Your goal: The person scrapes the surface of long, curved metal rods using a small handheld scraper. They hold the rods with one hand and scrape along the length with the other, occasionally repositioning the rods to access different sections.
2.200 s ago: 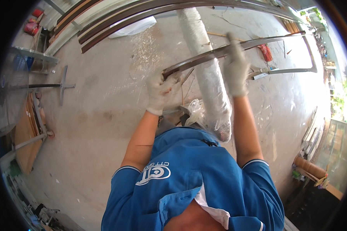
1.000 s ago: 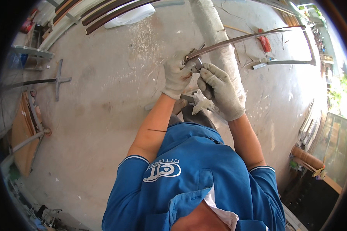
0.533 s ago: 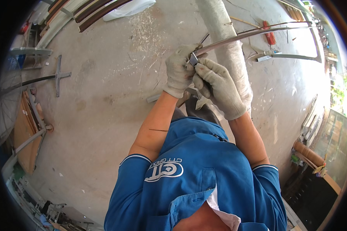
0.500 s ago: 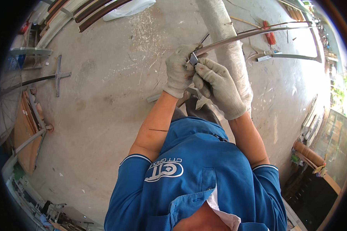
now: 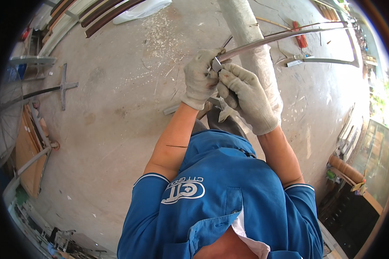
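Both my hands wear pale grey work gloves and meet above my lap. My left hand (image 5: 199,80) is closed around the near end of a long, slim brownish metal frame bar (image 5: 276,39), which runs off to the right. My right hand (image 5: 248,97) is closed in a pinch on a small flat grey metal piece (image 5: 216,64), its shiny face against the bar end beside my left fingers. Whether this piece is a blade or a fitting, I cannot tell. A short thin rod (image 5: 227,41) sticks out beyond my left hand. My gloves hide the bar's end.
Under the bar lies a long roll wrapped in cloudy plastic (image 5: 246,26). A red-handled tool (image 5: 299,35) rests on the floor near the frame's far side. Dark profiles (image 5: 112,17) are stacked at upper left, near a cross-shaped metal stand (image 5: 64,86). Leaning boards (image 5: 30,151) stand at left.
My hands stay almost in place. The small metal piece has tilted slightly between my fingers, and the whole view has shifted a little.
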